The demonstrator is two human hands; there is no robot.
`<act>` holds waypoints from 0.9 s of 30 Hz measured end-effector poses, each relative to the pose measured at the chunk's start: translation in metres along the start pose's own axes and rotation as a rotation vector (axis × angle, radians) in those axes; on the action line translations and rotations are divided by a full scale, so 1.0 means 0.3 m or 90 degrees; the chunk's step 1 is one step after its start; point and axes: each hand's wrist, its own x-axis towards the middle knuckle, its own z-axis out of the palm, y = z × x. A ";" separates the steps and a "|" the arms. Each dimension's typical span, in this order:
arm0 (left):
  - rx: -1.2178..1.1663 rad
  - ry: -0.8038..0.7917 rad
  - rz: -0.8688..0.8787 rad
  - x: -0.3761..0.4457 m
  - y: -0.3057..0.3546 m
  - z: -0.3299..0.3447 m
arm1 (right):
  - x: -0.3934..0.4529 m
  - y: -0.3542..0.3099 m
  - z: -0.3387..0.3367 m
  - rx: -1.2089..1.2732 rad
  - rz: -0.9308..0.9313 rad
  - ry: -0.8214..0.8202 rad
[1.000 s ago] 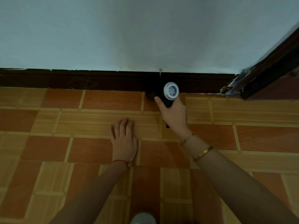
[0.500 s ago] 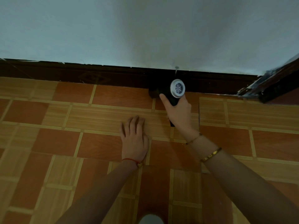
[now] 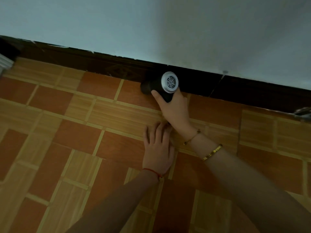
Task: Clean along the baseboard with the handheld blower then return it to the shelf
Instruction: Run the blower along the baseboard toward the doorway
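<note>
Floor (image 3: 117, 145): orange and tan tiles; it carries both hands and runs up to the far wall.
Left hand (image 3: 158, 148): flat on the floor, fingers straight and a little spread, holding nothing; it lies near of the right hand, its fingertips just beside the right wrist.
Baseboard (image 3: 101, 66): dark strip at the foot of the pale wall, crossing the view from far left down toward the right.
Blower (image 3: 159, 85): black barrel with a silver grille cap at its right end; it sits right at the baseboard, just above the floor.
Blower axis: lies almost along the baseboard, open black end to the left, grille end to the right, so the air would likely go leftward along the strip.
Right hand (image 3: 175, 108): wrapped round the blower's grip from the near side, thumb lying up along the barrel; the blower lies far of the palm.
Nearer hand: the right one already has the blower; the left only props.
Judgement: the next sweep probably runs left along the baseboard; the shelf is not in view.
</note>
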 end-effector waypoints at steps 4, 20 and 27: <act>0.001 -0.006 0.000 0.001 -0.005 0.006 | 0.044 -0.036 0.085 0.005 -0.031 -0.042; -0.020 -0.017 -0.008 0.003 0.015 -0.018 | -0.017 0.113 -0.196 -0.018 0.023 -0.010; -0.016 -0.007 -0.006 -0.002 0.009 -0.011 | -0.138 0.229 -0.472 -0.025 0.106 0.077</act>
